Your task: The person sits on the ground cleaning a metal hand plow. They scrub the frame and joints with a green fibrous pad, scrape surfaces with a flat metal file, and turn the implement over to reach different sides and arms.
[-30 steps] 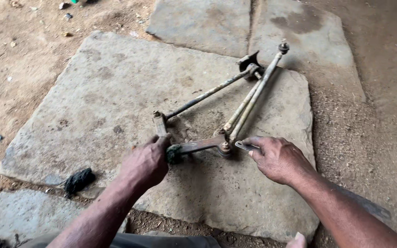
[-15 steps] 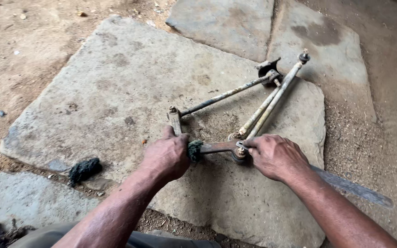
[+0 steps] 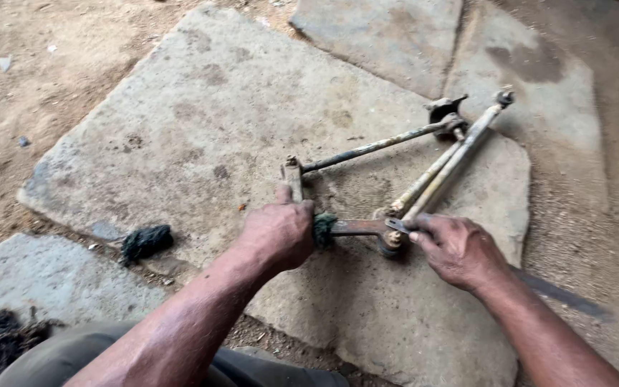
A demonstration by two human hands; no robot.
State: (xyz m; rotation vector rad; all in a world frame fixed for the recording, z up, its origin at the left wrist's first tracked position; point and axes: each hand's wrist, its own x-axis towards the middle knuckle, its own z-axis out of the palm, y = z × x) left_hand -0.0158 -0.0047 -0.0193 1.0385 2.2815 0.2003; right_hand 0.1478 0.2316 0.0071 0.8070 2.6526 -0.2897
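Rusty linkage gripped at both ends of its short arm

Head view: rusty rod linkage (image 3: 395, 186) flat on the big stone slab (image 3: 202, 136), long rods fanning up and right toward a round bracket end. Compared with a second ago, both hands drawn closer to the short flat arm; left hand (image 3: 277, 233) now closed over the near joint, pressing a dark green rag (image 3: 324, 229) against the metal, thumb up along the upright stub. Right hand (image 3: 456, 251) curled around a slim tool at the pivot, fingertips pinching it. Suggests work settled on that pivot. Another dark rag lump (image 3: 145, 242) apart on the slab's left edge. No packages, labels or signs visible.
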